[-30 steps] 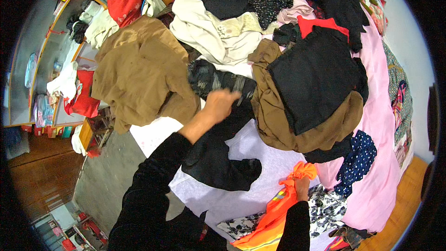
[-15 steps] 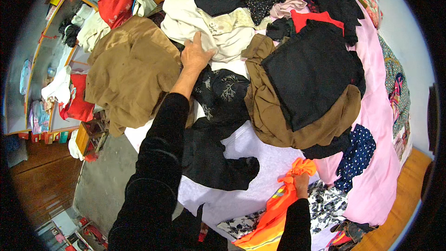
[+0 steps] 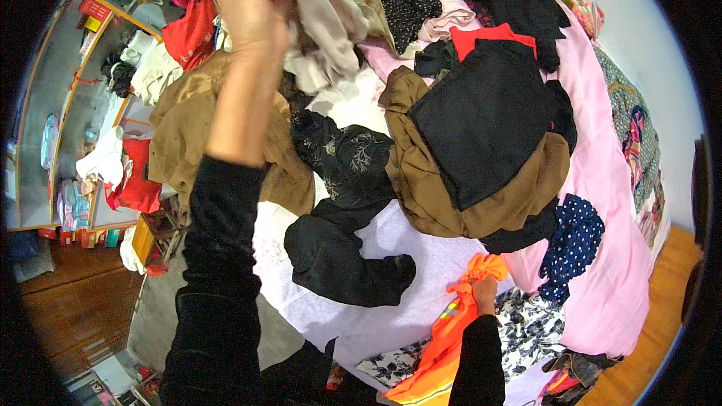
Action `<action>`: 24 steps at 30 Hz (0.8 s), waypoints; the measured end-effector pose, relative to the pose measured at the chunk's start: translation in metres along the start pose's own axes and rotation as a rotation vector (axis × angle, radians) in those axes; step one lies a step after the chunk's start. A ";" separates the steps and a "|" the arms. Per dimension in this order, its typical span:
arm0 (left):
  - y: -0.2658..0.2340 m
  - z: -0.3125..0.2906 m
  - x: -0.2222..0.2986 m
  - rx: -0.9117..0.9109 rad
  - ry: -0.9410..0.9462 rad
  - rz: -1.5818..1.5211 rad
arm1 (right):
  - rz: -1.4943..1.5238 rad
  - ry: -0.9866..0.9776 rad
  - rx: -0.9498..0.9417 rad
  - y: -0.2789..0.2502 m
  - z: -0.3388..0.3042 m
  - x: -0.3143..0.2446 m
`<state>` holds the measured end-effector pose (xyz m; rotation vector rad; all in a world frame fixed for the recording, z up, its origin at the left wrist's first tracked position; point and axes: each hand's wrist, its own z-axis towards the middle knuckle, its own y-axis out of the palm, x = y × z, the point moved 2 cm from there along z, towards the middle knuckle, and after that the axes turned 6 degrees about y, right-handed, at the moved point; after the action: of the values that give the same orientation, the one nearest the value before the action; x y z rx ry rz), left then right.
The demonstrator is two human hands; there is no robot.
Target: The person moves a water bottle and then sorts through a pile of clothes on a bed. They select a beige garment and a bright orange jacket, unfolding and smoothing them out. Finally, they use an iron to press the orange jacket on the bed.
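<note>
My left hand (image 3: 254,19), blurred by motion, is raised over the far left of the clothes pile, closed on a cream garment (image 3: 323,19) that hangs from it. Beneath that arm lies a brown garment (image 3: 184,135). At the lower right my right hand (image 3: 485,295) is closed around the bunched end of an orange garment with reflective stripes (image 3: 440,349). Between the arms are a black garment with a pale branch pattern (image 3: 365,152) and a plain black piece (image 3: 342,263). A folded black cloth (image 3: 481,124) rests on another brown garment (image 3: 410,188).
A pink sheet (image 3: 598,256) runs along the right side, with a navy dotted cloth (image 3: 573,244) on it. White cloth with dark flowers (image 3: 530,323) lies beside my right hand. Shelves (image 3: 75,120) stand left, above grey floor (image 3: 162,316).
My left hand has lifted the cream garment off the pile and moved up and to the left, uncovering white and pink cloth. My right hand keeps its grip on the orange garment.
</note>
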<state>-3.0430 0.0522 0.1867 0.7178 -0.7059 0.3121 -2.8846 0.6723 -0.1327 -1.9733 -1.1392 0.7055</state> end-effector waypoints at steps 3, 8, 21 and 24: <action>0.030 -0.017 0.107 -0.348 0.339 0.096 | -0.015 -0.010 0.015 0.004 0.002 0.005; -0.011 -0.147 0.105 -0.362 0.023 1.001 | 0.003 -0.060 -0.019 0.005 0.003 -0.008; -0.140 -0.485 0.054 -0.843 -0.137 1.470 | 0.017 -0.130 0.063 0.009 0.004 0.003; -0.148 -0.491 0.048 -0.801 -0.023 1.484 | -0.010 -0.196 0.079 0.016 0.009 0.007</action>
<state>-2.7001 0.2867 -0.1176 -0.6940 -1.1867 1.2638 -2.8802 0.6758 -0.1518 -1.8628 -1.2153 0.9405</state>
